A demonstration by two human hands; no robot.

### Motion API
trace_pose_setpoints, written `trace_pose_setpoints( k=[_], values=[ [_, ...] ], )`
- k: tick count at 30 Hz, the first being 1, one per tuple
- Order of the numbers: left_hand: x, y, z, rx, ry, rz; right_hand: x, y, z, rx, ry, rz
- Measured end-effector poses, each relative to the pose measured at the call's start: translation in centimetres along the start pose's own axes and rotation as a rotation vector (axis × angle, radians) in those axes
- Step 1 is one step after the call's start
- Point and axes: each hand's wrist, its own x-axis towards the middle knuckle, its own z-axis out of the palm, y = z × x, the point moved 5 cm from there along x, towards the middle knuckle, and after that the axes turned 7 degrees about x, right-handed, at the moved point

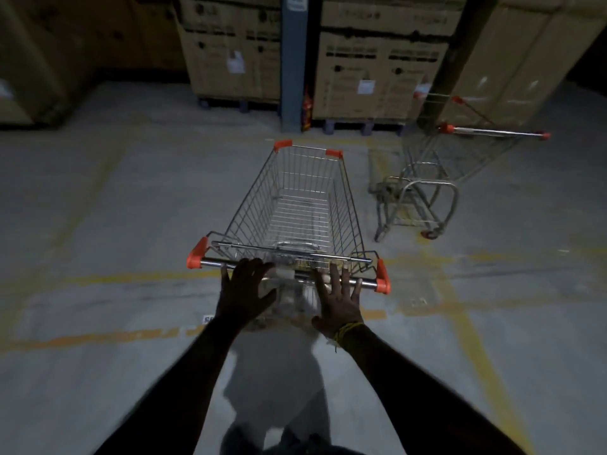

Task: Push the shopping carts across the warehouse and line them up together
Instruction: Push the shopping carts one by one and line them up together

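Observation:
An empty wire shopping cart (299, 205) with orange corner caps stands straight ahead of me, its chrome handle bar (210, 262) nearest. My left hand (248, 289) is spread open, its fingertips at the left part of the bar. Over the right part of the bar my right hand (338, 298) lies with its fingers straight and splayed. A second cart (437, 172) with an orange-capped handle stands further off at the right, turned sideways, close to the stacked boxes.
Tall cardboard boxes (377, 70) on pallets line the far wall. A blue-grey steel post (292, 60) rises between them, behind the near cart. More boxes stand at the far left. Yellow lines (98, 336) cross the grey concrete floor.

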Motion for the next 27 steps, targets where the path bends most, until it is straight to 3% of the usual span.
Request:
trace_pose_setpoints(
  k=[21,27],
  values=[
    [-11.6,-3.5,-2.5,0.147,0.011,-0.51,3.2,-7.2,2.1,-0.043,-0.042,-0.559],
    [-15.1,-4.5,-3.2,0.179,-0.01,-0.628,2.9,-10.8,2.4,-0.025,0.05,-0.711]
  ],
)
